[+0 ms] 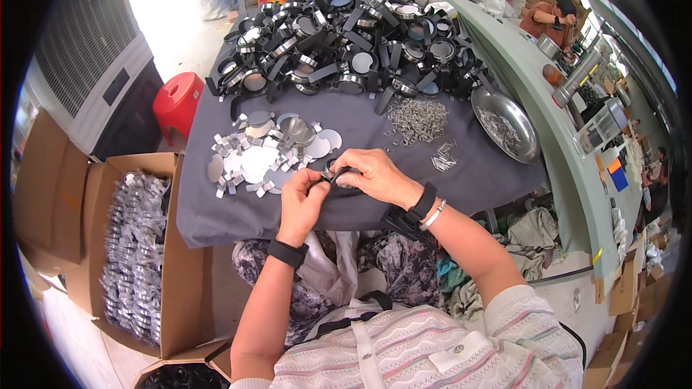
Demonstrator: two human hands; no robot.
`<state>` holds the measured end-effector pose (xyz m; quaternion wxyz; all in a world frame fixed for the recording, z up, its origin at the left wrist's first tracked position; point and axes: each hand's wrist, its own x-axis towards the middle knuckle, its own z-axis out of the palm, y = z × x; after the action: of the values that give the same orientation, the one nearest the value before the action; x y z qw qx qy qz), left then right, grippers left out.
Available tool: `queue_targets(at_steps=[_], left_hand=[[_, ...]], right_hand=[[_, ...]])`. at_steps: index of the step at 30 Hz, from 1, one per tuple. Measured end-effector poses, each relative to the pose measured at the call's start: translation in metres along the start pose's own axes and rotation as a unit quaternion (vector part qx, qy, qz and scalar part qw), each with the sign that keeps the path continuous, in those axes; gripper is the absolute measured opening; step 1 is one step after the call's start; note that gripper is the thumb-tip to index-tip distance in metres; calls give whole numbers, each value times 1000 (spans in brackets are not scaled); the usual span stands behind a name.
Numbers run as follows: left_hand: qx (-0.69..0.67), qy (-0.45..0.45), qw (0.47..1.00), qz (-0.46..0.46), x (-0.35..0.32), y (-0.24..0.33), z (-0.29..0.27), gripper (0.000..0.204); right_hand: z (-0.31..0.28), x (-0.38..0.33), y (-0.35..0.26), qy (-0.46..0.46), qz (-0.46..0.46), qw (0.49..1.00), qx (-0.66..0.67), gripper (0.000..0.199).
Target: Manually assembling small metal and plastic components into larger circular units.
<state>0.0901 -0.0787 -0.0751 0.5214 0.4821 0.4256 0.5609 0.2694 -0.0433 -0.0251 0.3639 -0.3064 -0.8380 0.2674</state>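
Note:
Both of my hands meet over the near edge of a grey cloth-covered table [461, 173]. My left hand [301, 200] pinches a small black round part with a strap [333, 173], and my right hand [375, 175] curls over the same part from the right. Just beyond my hands lies a scatter of flat silver discs with tabs [261, 153]. A small heap of metal clips [418, 119] and a few loose pins [444, 155] lie to the right of the discs.
A big pile of black round parts with straps [346, 39] fills the table's far half. A metal dish [506, 124] of small pieces sits at right. An open cardboard box [137, 245] of bagged parts stands at my left, a red stool [177, 101] beyond it. Another person [551, 18] works far right.

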Motion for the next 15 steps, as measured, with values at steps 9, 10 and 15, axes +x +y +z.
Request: queue_targets(at_steps=[9,10,15], left_hand=[[309,44,923,224,0,5,4,20],[311,48,924,219,1,8,5,20],[313,56,930,184,-2,-4,0,20]], right_hand=[[-8,33,4,-85,10,996,-31,17],[-11,38,3,-120,33,992,-14,17],[-1,33,9,-91,38,995,-31,21]])
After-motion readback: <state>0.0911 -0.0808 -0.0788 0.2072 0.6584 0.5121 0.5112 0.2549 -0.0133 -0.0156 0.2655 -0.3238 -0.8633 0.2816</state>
